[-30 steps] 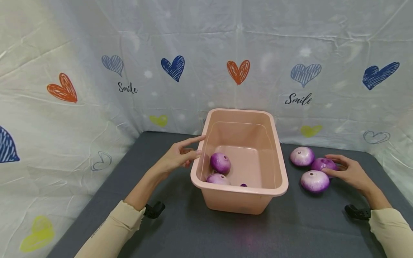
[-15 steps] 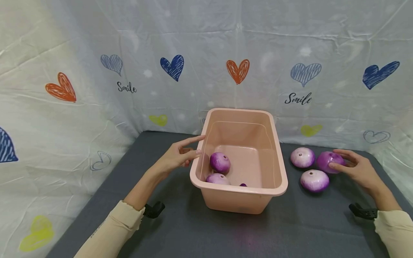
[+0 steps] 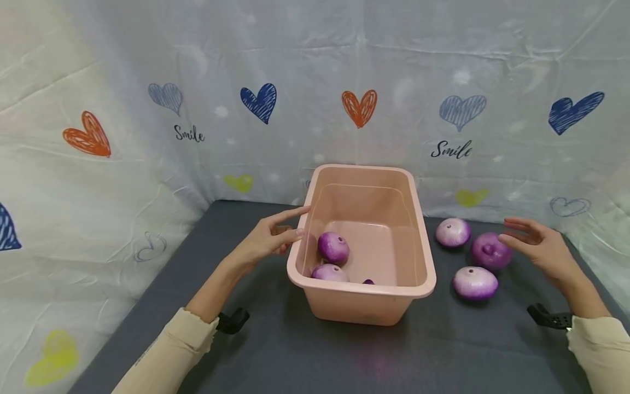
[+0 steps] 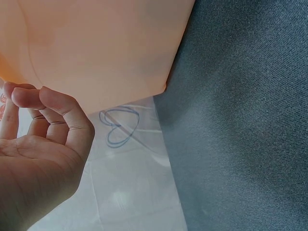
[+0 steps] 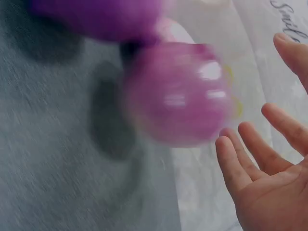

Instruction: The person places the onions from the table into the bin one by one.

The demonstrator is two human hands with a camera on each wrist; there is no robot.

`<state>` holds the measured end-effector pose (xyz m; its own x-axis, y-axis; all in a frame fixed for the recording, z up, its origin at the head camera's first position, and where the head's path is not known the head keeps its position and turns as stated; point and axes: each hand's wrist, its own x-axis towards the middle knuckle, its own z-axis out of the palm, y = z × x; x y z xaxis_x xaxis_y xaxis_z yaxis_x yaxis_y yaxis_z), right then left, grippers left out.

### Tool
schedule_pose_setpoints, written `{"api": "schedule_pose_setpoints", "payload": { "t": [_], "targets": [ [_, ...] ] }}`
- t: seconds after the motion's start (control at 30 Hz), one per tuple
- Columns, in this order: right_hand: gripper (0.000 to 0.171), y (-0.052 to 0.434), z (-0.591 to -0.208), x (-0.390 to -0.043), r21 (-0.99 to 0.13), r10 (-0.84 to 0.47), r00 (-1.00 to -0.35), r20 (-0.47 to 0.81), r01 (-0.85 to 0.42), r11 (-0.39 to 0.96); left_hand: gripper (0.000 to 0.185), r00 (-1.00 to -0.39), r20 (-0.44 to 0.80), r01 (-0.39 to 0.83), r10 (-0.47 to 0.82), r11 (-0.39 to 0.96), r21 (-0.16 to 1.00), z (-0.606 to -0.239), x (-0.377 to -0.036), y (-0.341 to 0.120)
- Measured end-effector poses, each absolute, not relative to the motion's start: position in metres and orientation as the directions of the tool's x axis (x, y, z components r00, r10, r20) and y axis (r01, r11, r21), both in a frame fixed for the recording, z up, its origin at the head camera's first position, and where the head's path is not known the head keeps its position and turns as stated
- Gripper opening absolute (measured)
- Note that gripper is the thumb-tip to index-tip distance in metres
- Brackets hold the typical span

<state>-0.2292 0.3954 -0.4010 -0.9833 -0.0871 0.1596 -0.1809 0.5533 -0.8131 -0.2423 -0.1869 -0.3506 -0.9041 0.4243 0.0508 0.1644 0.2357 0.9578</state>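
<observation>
A peach plastic tub (image 3: 364, 305) stands mid-table in the head view. My left hand (image 3: 266, 239) holds its left rim with thumb and index finger; the left wrist view shows the other fingers (image 4: 65, 108) curled beside the tub's wall. Two red onions (image 3: 333, 248) lie inside, and a small purple bit shows above the near rim. To the tub's right is a group of three red onions: a pale one behind (image 3: 453, 232), a darker one (image 3: 491, 251), and a pale one in front (image 3: 475, 283). My right hand (image 3: 543, 249) hovers beside the darker onion, fingers spread, holding nothing.
Dark grey cloth (image 3: 418, 355) covers the table. A pale curtain (image 3: 315, 65) printed with hearts and "Smile" hangs behind and at the left. Each wrist wears a black strap (image 3: 548, 317).
My right hand drew the darker onion rightward, then let it go. That onion now sits slightly left, between the pale ones, which have shifted and tilted. My left hand stays at the rim.
</observation>
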Motion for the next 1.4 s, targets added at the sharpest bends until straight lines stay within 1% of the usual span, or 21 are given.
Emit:
{"api": "schedule_pose_setpoints", "payload": {
  "t": [0.1,0.23,0.3,0.5,0.67,0.87,1.1,1.23,1.4],
  "targets": [
    [0.058,0.401,-0.398,-0.229,-0.815,-0.092,-0.983,0.159,-0.183,0.549,0.055,-0.903,0.051,0.166,0.426,0.238,0.957,-0.351,-0.242,-0.188],
    [0.057,0.412,-0.398,-0.227,-0.817,-0.125,-0.976,0.181,-0.219,0.534,0.055,-0.903,0.056,0.17,0.426,0.235,0.957,-0.35,-0.242,-0.188],
    [0.059,0.417,-0.399,-0.225,-0.813,-0.146,-0.974,0.172,-0.223,0.538,0.054,-0.903,0.054,0.168,0.427,0.235,0.957,-0.35,-0.242,-0.188],
    [0.074,0.424,-0.409,-0.223,-0.818,-0.194,-0.979,0.063,-0.162,0.552,0.055,-0.901,0.044,0.161,0.432,0.238,0.958,-0.352,-0.242,-0.189],
    [0.081,0.42,-0.42,-0.232,-0.814,-0.227,-0.973,0.048,-0.17,0.555,0.055,-0.904,0.049,0.166,0.425,0.244,0.956,-0.351,-0.243,-0.189],
    [0.079,0.408,-0.424,-0.243,-0.786,-0.264,-0.964,0.031,-0.187,0.589,0.055,-0.905,0.044,0.162,0.423,0.248,0.955,-0.352,-0.242,-0.189],
    [0.067,0.396,-0.423,-0.247,-0.73,-0.259,-0.965,0.028,-0.197,0.654,0.055,-0.906,0.046,0.163,0.42,0.246,0.956,-0.352,-0.241,-0.187],
    [0.066,0.397,-0.423,-0.245,-0.73,-0.237,-0.971,0.039,-0.19,0.657,0.055,-0.907,0.047,0.167,0.419,0.256,0.952,-0.352,-0.241,-0.187],
    [0.062,0.4,-0.424,-0.244,-0.733,-0.232,-0.97,0.074,-0.211,0.647,0.055,-0.91,0.047,0.163,0.412,0.252,0.954,-0.352,-0.241,-0.187]
  ]
}}
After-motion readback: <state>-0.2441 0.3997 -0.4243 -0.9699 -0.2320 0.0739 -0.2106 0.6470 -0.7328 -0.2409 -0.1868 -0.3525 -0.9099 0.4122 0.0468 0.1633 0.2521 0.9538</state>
